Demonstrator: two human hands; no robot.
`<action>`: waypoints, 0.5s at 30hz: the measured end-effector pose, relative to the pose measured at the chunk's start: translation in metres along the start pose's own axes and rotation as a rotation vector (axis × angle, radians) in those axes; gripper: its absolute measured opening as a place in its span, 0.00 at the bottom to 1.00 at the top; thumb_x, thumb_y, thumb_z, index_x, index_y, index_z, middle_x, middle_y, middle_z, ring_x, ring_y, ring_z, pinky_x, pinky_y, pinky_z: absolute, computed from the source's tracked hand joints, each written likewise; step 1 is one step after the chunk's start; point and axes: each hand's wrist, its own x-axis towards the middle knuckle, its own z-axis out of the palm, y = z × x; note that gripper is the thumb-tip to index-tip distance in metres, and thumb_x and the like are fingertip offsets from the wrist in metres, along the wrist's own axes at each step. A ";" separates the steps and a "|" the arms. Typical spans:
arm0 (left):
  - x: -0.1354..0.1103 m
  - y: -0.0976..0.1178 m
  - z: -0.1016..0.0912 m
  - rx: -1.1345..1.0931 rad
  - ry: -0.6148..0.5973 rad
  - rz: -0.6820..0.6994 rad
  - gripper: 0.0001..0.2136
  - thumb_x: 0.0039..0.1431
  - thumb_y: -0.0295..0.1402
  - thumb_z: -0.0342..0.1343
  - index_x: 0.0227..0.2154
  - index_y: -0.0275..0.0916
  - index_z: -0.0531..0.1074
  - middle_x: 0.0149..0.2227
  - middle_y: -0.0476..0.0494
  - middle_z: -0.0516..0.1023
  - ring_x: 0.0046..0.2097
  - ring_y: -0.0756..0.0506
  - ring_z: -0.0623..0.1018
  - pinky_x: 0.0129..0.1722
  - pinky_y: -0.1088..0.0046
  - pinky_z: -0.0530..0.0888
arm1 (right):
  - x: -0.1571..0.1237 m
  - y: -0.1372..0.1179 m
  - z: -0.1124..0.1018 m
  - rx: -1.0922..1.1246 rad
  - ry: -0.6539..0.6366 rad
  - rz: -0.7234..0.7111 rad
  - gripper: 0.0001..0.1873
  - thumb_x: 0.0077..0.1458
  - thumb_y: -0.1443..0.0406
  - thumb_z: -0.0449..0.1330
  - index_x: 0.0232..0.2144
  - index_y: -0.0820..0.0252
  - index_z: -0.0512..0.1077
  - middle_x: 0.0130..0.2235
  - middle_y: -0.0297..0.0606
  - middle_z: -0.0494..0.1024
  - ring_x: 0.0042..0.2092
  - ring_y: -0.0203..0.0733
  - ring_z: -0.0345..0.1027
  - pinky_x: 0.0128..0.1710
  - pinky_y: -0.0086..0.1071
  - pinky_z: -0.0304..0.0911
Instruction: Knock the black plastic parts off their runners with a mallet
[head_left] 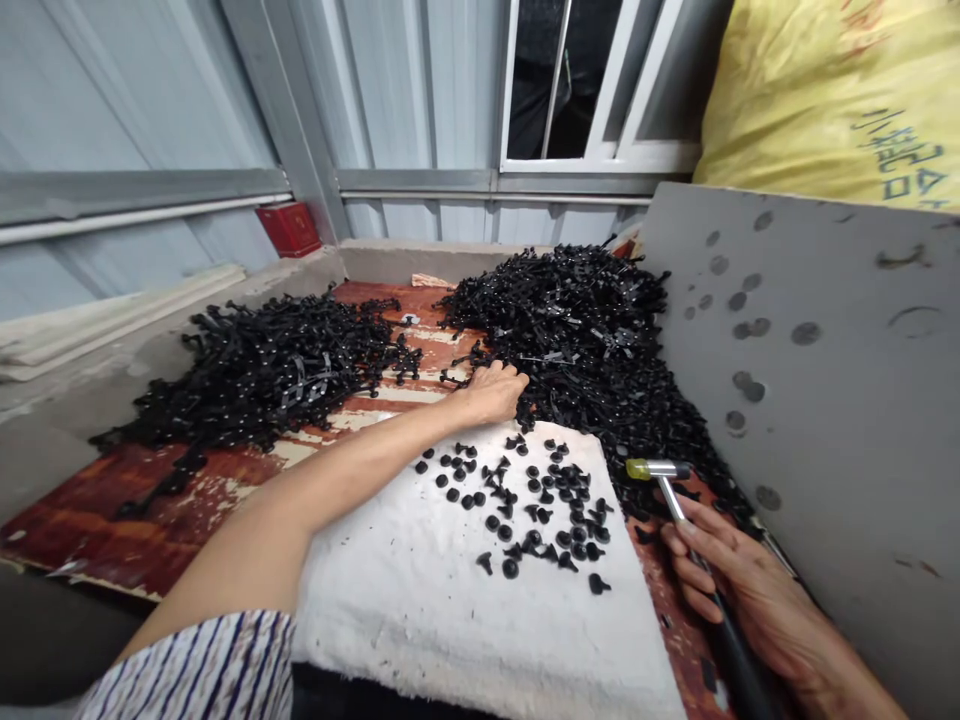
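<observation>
My left hand (495,391) reaches across to the near edge of a big heap of black plastic parts (577,320). Its fingers are curled down and closed at the heap; what lies under them is hidden. In my right hand (731,560) is a small mallet (677,500) with a metal shaft, a dark handle and a head with one yellow face and one black face. The mallet's head is held just right of a white cloth (390,590). Scattered over the cloth are many loose black plastic pieces (510,568) with round heads and short stems.
Another heap of black parts (277,360), still joined in strips, lies at left on the worn red board (82,500). A grey panel (817,400) stands along the right side, with a yellow sack (840,100) behind it. A red box (289,230) sits in the back corner.
</observation>
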 end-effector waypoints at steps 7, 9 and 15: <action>0.019 -0.015 -0.002 0.000 0.012 -0.029 0.13 0.58 0.25 0.49 0.45 0.38 0.71 0.49 0.35 0.74 0.52 0.34 0.69 0.49 0.53 0.67 | 0.000 -0.002 0.002 -0.019 -0.004 -0.001 0.38 0.23 0.54 0.79 0.37 0.59 0.69 0.22 0.26 0.67 0.18 0.25 0.50 0.10 0.19 0.52; 0.016 -0.019 -0.002 -0.019 0.017 -0.018 0.14 0.56 0.24 0.51 0.45 0.39 0.71 0.49 0.36 0.74 0.51 0.35 0.70 0.48 0.55 0.68 | -0.001 -0.002 0.002 -0.015 -0.001 -0.001 0.39 0.22 0.54 0.79 0.37 0.59 0.69 0.22 0.26 0.67 0.18 0.25 0.50 0.10 0.19 0.52; 0.009 -0.017 -0.001 -0.158 0.075 0.009 0.14 0.52 0.21 0.52 0.39 0.41 0.75 0.39 0.43 0.79 0.42 0.42 0.76 0.42 0.67 0.70 | 0.001 0.004 -0.002 0.004 -0.002 -0.014 0.39 0.24 0.55 0.79 0.40 0.58 0.69 0.23 0.26 0.67 0.18 0.25 0.50 0.10 0.19 0.51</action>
